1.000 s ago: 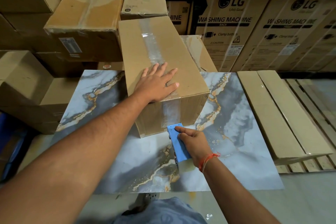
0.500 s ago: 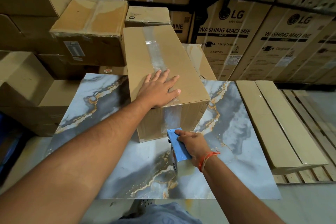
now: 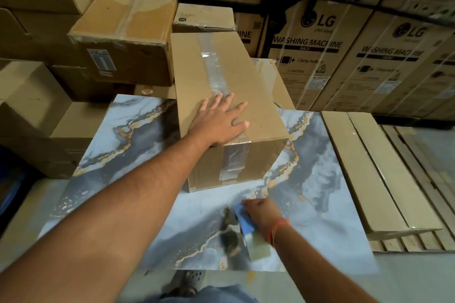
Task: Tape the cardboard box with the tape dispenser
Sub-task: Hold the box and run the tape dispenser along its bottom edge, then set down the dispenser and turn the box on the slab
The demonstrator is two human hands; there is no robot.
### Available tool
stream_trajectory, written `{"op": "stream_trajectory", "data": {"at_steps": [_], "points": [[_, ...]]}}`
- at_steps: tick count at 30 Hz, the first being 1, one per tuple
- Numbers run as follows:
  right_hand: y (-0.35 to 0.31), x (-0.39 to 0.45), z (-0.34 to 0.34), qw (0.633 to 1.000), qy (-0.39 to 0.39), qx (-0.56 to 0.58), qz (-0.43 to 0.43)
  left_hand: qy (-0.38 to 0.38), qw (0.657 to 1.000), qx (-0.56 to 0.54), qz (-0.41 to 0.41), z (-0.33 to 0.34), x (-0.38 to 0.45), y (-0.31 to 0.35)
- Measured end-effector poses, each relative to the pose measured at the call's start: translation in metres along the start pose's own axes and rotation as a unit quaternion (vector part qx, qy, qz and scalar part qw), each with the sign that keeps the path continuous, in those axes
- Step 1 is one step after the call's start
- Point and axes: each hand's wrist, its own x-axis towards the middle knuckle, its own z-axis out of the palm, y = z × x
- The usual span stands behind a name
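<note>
Head view shows the right hand (image 3: 261, 216) closest, wrapped around the blue tape dispenser (image 3: 242, 220), which looks blurry above the marble board (image 3: 320, 216). Farther out, the cardboard box (image 3: 231, 115) stands on that board with clear tape (image 3: 214, 66) along its top. The left hand (image 3: 219, 120) lies flat on the box, fingers spread. Big printed cartons (image 3: 320, 51) are stacked behind.

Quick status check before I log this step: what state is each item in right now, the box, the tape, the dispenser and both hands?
cardboard box: closed, standing on the marble-patterned tabletop.
clear tape strip: stuck along the top seam and down the near face.
tape dispenser: blurred, off the box, above the tabletop.
left hand: open, flat, pressing the box top.
right hand: shut on the tape dispenser.
</note>
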Motion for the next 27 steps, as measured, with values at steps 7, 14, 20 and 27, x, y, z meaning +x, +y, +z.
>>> {"op": "stream_trajectory", "data": {"at_steps": [7,14,20,27], "points": [[0.032,-0.02,0.006,0.994,0.004,0.078,-0.08,-0.006,1.0,-0.003,0.004,-0.001,0.001,0.001],[0.041,-0.029,-0.008,0.986,0.042,0.054,-0.153,-0.005,1.0,-0.002,0.007,-0.003,-0.001,0.001],[0.068,-0.039,-0.013,0.922,0.16,-0.243,-0.257,-0.011,1.0,0.006,0.009,-0.003,-0.002,0.0],[0.077,-0.03,-0.028,0.885,0.226,-0.358,-0.194,-0.013,1.0,0.014,0.006,-0.002,-0.001,0.0]]}}
